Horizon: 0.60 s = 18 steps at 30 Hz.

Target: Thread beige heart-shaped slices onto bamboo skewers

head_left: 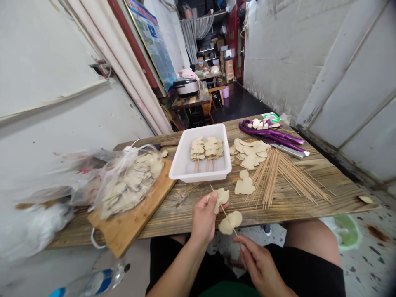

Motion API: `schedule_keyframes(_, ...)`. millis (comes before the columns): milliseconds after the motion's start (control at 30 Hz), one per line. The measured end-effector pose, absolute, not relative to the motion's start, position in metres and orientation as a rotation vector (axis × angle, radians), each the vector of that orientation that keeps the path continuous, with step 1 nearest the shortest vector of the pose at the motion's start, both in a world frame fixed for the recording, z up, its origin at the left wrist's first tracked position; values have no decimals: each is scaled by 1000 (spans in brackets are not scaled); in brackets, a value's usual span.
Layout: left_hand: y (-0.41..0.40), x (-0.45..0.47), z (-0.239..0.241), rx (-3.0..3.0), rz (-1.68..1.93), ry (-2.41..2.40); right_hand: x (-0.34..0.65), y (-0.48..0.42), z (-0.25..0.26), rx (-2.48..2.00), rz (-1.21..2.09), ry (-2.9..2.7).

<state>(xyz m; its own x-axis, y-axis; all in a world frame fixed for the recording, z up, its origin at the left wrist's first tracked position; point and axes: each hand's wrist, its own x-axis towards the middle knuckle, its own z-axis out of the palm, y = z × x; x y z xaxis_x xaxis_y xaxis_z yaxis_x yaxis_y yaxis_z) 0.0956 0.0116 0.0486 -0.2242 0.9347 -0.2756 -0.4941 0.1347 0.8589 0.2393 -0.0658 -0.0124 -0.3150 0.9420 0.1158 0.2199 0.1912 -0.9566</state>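
Observation:
My left hand (206, 216) pinches a thin beige flat slice (222, 196) with a wavy edge, and a wooden skewer (227, 217) runs through it. Lower on the same skewer sits a second beige slice (231, 222). My right hand (255, 258) grips the skewer's lower end between thumb and fingers. Both hands are just in front of the table's near edge. A white plastic tray (201, 175) beyond them holds several threaded skewers. To its right lie a pile of loose beige slices (250, 150), a smaller stack (244, 185) and a bundle of bare skewers (272, 177).
An open plastic bag of slices (133, 181) rests on a wooden cutting board (148, 206) at left. Purple eggplants (278, 134) lie by a knife blade (292, 150) at the back right. A water bottle (95, 282) is low left. A person (201, 62) sits farther back.

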Motion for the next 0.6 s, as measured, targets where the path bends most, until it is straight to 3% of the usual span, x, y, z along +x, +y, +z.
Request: schedule_keyframes(600,2,99,37,535,1239,1046,238,-38,-10,-1195,1041,-1669)
